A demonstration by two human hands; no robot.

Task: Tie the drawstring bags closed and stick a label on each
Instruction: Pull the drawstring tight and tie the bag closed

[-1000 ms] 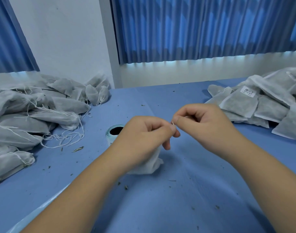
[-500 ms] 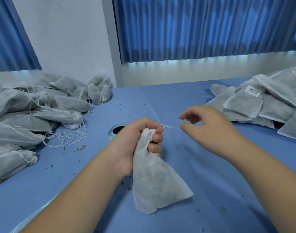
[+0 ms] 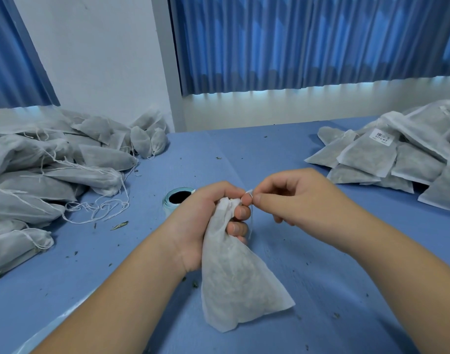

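On the blue-clothed counter, head view: the left grip curls round the gathered neck of a white, fibrous nonwoven drawstring bag, whose flared, wedge-shaped base rests on the cloth. The right grip pinches the thin white drawstring at the neck. A cylindrical label roll stands just behind. Far left is a soft heap of loose-stringed bags, far right a heap of flat labelled bags.

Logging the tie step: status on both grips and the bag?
Left grip holds bag by its bunched neck. Right grip pinches drawstring there. No label visible on it; label roll behind left grip.
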